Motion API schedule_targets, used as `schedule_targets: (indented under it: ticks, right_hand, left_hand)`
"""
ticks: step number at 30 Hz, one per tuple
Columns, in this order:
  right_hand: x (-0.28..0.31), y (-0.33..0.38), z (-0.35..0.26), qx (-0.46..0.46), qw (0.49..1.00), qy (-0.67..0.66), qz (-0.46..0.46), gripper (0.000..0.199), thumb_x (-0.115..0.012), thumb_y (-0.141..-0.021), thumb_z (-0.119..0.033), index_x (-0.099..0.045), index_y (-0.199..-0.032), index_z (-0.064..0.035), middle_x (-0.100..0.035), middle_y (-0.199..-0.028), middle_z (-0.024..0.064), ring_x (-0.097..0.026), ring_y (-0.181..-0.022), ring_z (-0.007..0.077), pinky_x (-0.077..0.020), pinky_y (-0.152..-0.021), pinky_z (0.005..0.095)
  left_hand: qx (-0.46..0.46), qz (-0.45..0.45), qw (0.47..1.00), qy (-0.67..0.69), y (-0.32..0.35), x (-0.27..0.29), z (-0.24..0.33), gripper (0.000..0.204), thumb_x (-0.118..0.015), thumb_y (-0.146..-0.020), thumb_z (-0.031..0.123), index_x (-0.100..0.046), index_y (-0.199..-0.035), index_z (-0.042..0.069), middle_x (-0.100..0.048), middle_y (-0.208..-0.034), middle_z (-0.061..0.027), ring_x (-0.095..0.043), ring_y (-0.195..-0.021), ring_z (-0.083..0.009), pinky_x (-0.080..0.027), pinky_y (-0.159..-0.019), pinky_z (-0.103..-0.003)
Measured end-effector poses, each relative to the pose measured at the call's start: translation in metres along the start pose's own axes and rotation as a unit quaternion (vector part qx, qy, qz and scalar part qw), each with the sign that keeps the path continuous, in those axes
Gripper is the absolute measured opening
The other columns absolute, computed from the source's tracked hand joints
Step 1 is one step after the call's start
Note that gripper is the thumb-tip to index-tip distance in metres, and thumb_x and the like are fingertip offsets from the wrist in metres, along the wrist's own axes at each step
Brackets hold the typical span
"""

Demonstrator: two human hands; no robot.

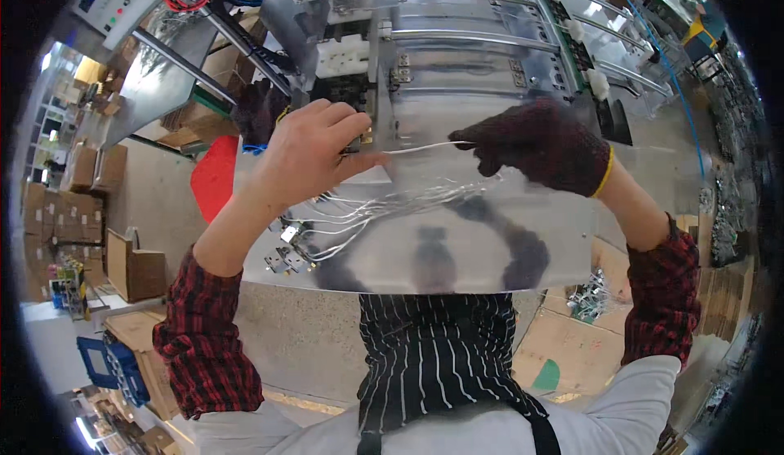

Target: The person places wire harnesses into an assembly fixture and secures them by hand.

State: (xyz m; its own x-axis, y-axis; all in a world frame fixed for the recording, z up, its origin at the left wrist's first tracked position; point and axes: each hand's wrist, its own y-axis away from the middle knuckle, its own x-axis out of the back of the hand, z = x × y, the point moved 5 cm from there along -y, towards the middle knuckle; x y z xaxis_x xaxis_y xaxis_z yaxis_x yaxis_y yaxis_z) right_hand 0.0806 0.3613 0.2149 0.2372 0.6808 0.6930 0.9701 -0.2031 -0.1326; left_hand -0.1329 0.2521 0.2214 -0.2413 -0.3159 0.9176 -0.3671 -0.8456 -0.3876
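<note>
A thin white wire [425,147] stretches between my two hands above a shiny metal worktop [441,267]. My left hand [314,144] is bare, its thumb and fingers closed at the wire's left end beside the machine's fixture; whatever lies behind those fingers is hidden. My right hand [535,149], in a dark knitted glove with a yellow cuff, pinches the wire's other end between its fingertips. Below them lies a bundle of white wires [376,210] on the worktop. Small metal connectors [291,234] are at the bundle's left ends.
Beyond my hands stands a machine with metal rails [474,38] and a white block [341,56]. A dark glove [261,110] and a red panel [214,179] are at the left. A control box [114,2] sits upper left. Cardboard [572,345] lies below right, with loose wired parts [598,296].
</note>
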Motion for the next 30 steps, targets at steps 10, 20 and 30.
schedule_targets:
  ticks: [10,20,30]
  right_hand:
    - [0.028,-0.055,0.027,-0.069,0.997,0.023,0.001,0.027,-0.059,-0.088,-0.004,-0.065,-0.115,-0.0038,-0.070,-0.084,0.0080,-0.067,-0.070,0.0126,-0.0550,-0.068,0.0281]
    - [0.040,-0.100,0.084,-0.080,0.987,0.128,0.053,0.021,-0.058,-0.087,-0.015,-0.068,-0.104,-0.0065,-0.070,-0.085,0.0098,-0.067,-0.075,0.0211,-0.0535,-0.070,0.0349]
    - [0.039,-0.104,0.083,0.065,0.942,0.313,0.101,0.020,-0.058,-0.085,-0.024,-0.069,-0.097,-0.0134,-0.068,-0.083,0.0102,-0.065,-0.075,0.0318,-0.0520,-0.069,0.0422]
  left_hand:
    - [0.059,0.017,0.986,0.155,-0.017,-0.005,-0.074,0.048,-0.073,-0.075,0.017,-0.058,-0.119,0.005,-0.060,-0.104,-0.0141,-0.056,-0.104,-0.0354,-0.045,-0.092,-0.038]
    - [0.192,0.004,0.970,0.147,-0.040,-0.036,-0.142,0.035,-0.076,-0.073,0.010,-0.064,-0.105,0.004,-0.062,-0.105,-0.0088,-0.061,-0.094,-0.0179,-0.048,-0.085,-0.029]
    - [-0.005,0.087,0.994,-0.061,-0.039,-0.036,-0.115,0.028,-0.074,-0.074,0.024,-0.066,-0.090,0.002,-0.062,-0.106,-0.0123,-0.056,-0.100,-0.0294,-0.049,-0.086,-0.036]
